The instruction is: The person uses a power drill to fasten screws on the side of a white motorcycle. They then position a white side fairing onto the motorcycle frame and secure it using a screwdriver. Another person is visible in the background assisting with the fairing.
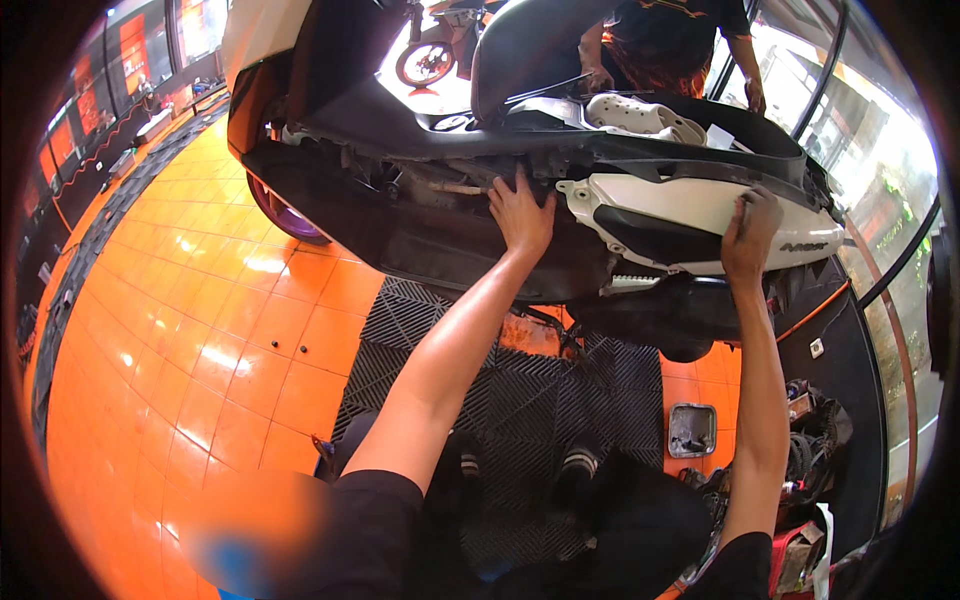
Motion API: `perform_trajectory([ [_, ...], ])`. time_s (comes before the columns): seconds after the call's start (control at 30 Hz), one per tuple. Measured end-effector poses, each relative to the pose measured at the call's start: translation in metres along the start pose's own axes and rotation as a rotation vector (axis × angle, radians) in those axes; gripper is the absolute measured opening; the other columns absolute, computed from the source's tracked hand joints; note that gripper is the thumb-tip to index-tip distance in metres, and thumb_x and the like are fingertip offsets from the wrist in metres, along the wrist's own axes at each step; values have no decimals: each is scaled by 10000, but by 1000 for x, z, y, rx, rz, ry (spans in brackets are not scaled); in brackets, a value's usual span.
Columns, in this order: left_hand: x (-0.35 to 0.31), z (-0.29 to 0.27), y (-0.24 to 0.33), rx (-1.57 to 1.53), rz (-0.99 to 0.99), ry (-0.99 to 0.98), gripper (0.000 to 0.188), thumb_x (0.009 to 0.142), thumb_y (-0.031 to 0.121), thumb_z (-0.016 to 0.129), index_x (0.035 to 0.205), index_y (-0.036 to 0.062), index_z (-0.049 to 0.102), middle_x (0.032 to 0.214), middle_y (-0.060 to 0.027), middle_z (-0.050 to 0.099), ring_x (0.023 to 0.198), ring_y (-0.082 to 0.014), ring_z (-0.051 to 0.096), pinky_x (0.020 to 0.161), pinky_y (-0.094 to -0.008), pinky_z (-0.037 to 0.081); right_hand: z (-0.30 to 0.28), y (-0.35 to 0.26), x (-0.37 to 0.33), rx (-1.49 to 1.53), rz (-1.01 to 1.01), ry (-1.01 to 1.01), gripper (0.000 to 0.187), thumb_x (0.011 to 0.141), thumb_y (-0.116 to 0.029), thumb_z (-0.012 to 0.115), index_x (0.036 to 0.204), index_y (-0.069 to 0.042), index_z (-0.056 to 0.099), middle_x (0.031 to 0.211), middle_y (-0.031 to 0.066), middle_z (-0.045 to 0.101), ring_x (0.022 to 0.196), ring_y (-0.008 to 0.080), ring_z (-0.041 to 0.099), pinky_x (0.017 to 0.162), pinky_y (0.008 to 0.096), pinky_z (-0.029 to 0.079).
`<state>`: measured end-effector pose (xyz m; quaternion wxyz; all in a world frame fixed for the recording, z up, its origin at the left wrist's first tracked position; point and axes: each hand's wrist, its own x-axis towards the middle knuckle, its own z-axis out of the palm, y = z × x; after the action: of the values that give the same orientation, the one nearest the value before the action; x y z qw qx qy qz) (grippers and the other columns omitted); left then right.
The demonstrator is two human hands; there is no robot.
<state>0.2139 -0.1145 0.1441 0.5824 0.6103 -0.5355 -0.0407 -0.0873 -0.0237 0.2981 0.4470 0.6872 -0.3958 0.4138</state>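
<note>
A scooter (440, 235) stands before me, its dark lower bodywork exposed in the middle. Along its rear side lies a white side panel (690, 195) with a black insert and a mounting tab at its front end. My left hand (522, 215) is spread, its fingertips at the dark gap ahead of that tab. On the rear half of the panel, my right hand (752, 235) has bent fingers pressed together near the upper edge. Above the panel, a pale perforated clog (640, 116) lies in the open under-seat compartment (780, 150). The seat (520, 60) is tilted up.
Another person (670, 45) stands beyond the scooter, one hand near the compartment. Black ribbed mats (430, 350) cover part of the orange tiled floor (200, 320). A metal tray (692, 430) sits at right, near cluttered parts (810, 440). Two small dark pieces (290, 347) lie on the tiles.
</note>
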Motion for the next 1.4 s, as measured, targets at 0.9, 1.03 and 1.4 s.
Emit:
perform_trajectory([
  [0.9, 5, -24, -2, 67, 312, 93, 483, 952, 343, 641, 1302, 12, 618, 1286, -219, 495, 1203, -398, 469, 1044, -547, 331, 10, -7, -14, 48, 158, 107, 127, 987, -59, 542, 1075, 31, 554, 1124, 209, 574, 1084, 406, 521, 973, 495, 397],
  [1.03, -9, -24, 36, -109, 554, 21, 585, 930, 372, 678, 1291, -71, 553, 1211, -236, 565, 1160, -424, 532, 1025, -521, 411, 0, -13, 1, 25, 173, 86, 126, 983, -61, 543, 1073, 26, 559, 1107, 208, 581, 1060, 413, 518, 954, 496, 396],
  [1.4, -5, -28, 93, -92, 544, -194, 742, 805, 599, 767, 1234, 4, 651, 1237, -198, 581, 1184, -386, 531, 990, -494, 481, -22, 5, 9, 134, 156, -111, 259, 1011, -76, 530, 1245, 28, 560, 1296, 237, 595, 1251, 422, 538, 1091, 488, 409],
])
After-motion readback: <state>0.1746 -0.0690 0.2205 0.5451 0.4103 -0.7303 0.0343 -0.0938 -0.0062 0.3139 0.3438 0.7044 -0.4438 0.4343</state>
